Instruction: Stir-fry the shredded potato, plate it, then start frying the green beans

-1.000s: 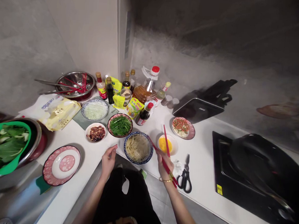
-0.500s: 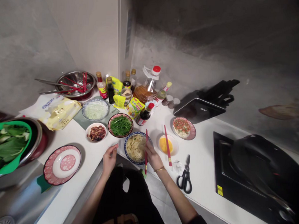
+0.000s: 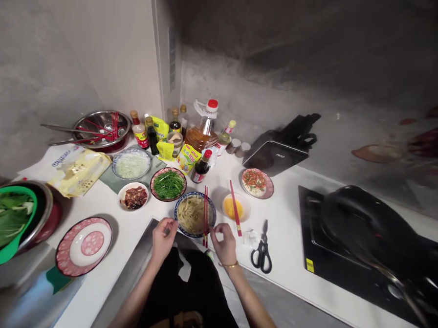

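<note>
A blue-patterned bowl of pale shredded food (image 3: 190, 215), perhaps bean sprouts or noodles, stands at the counter's front edge. A pair of red chopsticks (image 3: 205, 212) lies across its right side, held by neither hand. My left hand (image 3: 163, 242) has its fingers curled closed at the bowl's left rim. At the right rim, my right hand (image 3: 224, 243), with a bracelet at the wrist, pinches the edge between thumb and forefinger. Behind stands a bowl of cut greens (image 3: 168, 185). Just right is a small bowl of beaten egg (image 3: 229, 208) with a red chopstick (image 3: 235, 206) across it.
Black scissors (image 3: 262, 252) lie to the right, before a black stove (image 3: 312, 247) with a pan. Seasoning bottles and an oil jug (image 3: 202, 133) line the back. A pink plate (image 3: 66, 246), dark meat bowl (image 3: 133, 197) and green colander (image 3: 32, 223) are left.
My right hand has let go of the chopsticks, which now rest across the bowl, and has drawn back to its right rim. The left hand has come to the left rim. The view has shifted right.
</note>
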`<state>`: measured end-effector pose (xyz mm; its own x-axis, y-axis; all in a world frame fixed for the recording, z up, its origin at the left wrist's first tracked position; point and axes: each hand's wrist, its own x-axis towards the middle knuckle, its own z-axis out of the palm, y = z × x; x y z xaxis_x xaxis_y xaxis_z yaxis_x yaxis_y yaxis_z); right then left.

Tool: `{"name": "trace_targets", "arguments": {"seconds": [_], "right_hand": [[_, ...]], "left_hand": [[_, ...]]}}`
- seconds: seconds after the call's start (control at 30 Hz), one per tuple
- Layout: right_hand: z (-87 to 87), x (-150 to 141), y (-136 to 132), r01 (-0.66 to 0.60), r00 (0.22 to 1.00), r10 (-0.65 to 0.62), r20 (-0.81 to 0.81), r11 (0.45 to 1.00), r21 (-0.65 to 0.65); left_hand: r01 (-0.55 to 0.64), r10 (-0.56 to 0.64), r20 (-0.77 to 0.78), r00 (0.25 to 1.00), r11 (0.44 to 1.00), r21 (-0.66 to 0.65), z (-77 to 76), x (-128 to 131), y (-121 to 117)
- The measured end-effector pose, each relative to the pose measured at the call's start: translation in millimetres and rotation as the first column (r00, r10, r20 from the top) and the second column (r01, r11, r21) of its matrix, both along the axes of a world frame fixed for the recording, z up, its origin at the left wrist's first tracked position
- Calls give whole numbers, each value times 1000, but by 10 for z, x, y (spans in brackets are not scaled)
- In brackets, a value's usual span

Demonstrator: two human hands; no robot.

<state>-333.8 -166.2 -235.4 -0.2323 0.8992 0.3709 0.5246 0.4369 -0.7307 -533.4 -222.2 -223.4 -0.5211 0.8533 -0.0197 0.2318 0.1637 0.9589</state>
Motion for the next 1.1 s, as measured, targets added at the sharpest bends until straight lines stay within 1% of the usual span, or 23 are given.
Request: {"name": "trace_targets", "arguments": {"seconds": [0.03, 0.07, 0.13, 0.2, 0.27, 0.33, 0.4, 0.47, 0.53, 0.57, 0.6, 0.63, 0.67, 0.73, 0.77, 0.83, 0.87, 0.9, 0.97, 1.03, 1.1], "right_hand": [[80, 14, -132, 6, 999, -6, -41, 1000, -13], [148, 33, -264, -22, 998, 20, -65, 999, -31], [247, 96, -504, -128, 990, 123, -61, 989, -70], [309, 208, -694, -221, 975, 221, -13, 970, -97], [361, 382, -832, -278, 959, 282, 32, 955, -108], [427, 631, -932, -279, 957, 285, 50, 955, -103], [519, 965, -1023, -226, 972, 230, 44, 971, -83], [637, 1396, -1126, -144, 989, 146, 38, 989, -45], [776, 1940, -1240, -28, 999, 26, 43, 999, 29], [849, 2256, -1293, 54, 997, -58, 49, 996, 76], [922, 2598, -1335, 152, 986, -160, 55, 980, 128], [992, 2959, -1361, 256, 961, -270, 61, 950, 180], [1057, 3329, -1363, 355, 923, -378, 71, 908, 223], [1163, 4045, -1285, 500, 831, -544, 116, 823, 269], [1201, 4362, -1201, 546, 788, -594, 159, 795, 264], [1244, 4855, -956, 609, 720, -636, 277, 771, 188], [1249, 5021, -804, 637, 694, -634, 342, 762, 119], [1244, 5132, -643, 662, 674, -616, 407, 749, 37], [1208, 5218, -326, 708, 633, -561, 533, 698, -106], [1153, 5194, -66, 733, 600, -487, 634, 652, -194], [1099, 5146, 110, 740, 584, -415, 697, 626, -247]], "left_hand": [[21, -21, -28, 999, 1000, 6, 54, 78, -16], [48, -47, -57, 997, 999, 18, 108, 164, -36], [131, -125, -110, 986, 990, 48, 212, 353, -81], [236, -223, -153, 963, 969, 70, 303, 566, -128], [335, -316, -188, 930, 939, 79, 373, 806, -163], [424, -400, -209, 892, 901, 86, 415, 1087, -175], [498, -472, -202, 858, 861, 103, 429, 1427, -164], [565, -545, -163, 822, 818, 113, 426, 1839, -152], [624, -617, -92, 782, 774, 106, 418, 2315, -163], [656, -655, -49, 754, 749, 96, 415, 2572, -181], [689, -691, -3, 723, 720, 83, 411, 2836, -209], [720, -723, 44, 690, 691, 69, 408, 3104, -245], [748, -750, 94, 655, 661, 57, 403, 3372, -290], [799, -787, 207, 581, 600, 38, 387, 3887, -403], [819, -794, 269, 546, 573, 32, 376, 4126, -467], [847, -786, 389, 480, 530, 26, 348, 4550, -601], [856, -774, 439, 456, 517, 23, 331, 4734, -664], [859, -758, 482, 440, 511, 20, 314, 4901, -719], [857, -715, 553, 428, 515, 2, 275, 5192, -788], [842, -652, 611, 448, 538, -42, 234, 5449, -781], [812, -564, 668, 485, 574, -105, 202, 5697, -701]]}}
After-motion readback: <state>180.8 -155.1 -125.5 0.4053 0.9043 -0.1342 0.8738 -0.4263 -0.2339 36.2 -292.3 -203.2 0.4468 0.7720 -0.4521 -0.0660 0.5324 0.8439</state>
